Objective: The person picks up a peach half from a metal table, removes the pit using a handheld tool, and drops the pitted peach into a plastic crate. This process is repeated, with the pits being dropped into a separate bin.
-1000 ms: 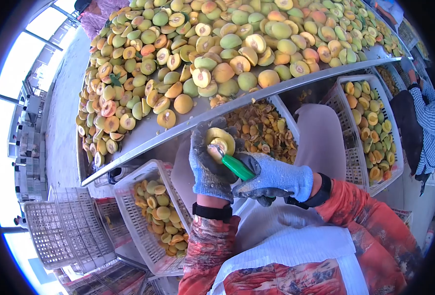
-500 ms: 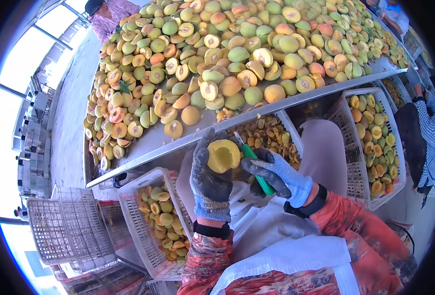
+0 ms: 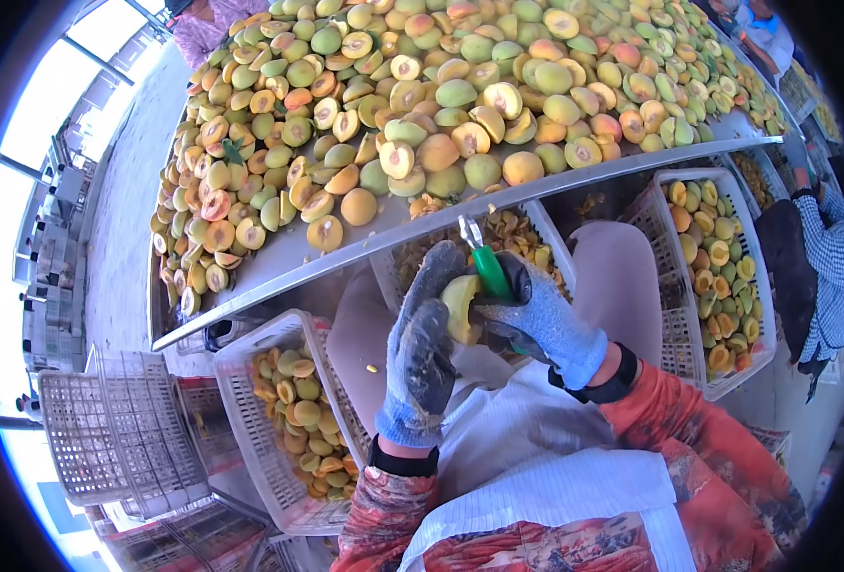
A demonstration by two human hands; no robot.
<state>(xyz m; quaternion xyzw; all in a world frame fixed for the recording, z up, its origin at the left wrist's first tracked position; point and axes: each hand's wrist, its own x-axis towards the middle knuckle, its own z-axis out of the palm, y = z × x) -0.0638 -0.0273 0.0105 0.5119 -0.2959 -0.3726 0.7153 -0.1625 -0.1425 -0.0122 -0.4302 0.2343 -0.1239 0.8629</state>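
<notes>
My left hand (image 3: 420,348), in a blue glove with a dark, soiled palm, is closed on a yellow peach half (image 3: 461,309) held edge-on, its hollow turned away from view. My right hand (image 3: 541,319), gloved the same way, grips a green-handled pitting tool (image 3: 490,273). The tool's metal tip (image 3: 470,232) points up toward the table edge, above the fruit. Right-hand fingers meet the right side of the peach half. Both hands are over my lap, just in front of the metal table (image 3: 279,278).
Halved peaches (image 3: 441,95) are heaped across the table. A crate (image 3: 293,515) of pitted halves stands left of my legs, another crate (image 3: 763,329) to the right. Between my knees is a crate of scraps (image 3: 522,232). Empty crates (image 3: 107,429) stack far left. Other people are at the table's edges.
My left hand has turned the peach half from hollow-facing-me to edge-on. The tool has swung more upright, tip beyond the fruit. A small yellow bit now shows over my left leg.
</notes>
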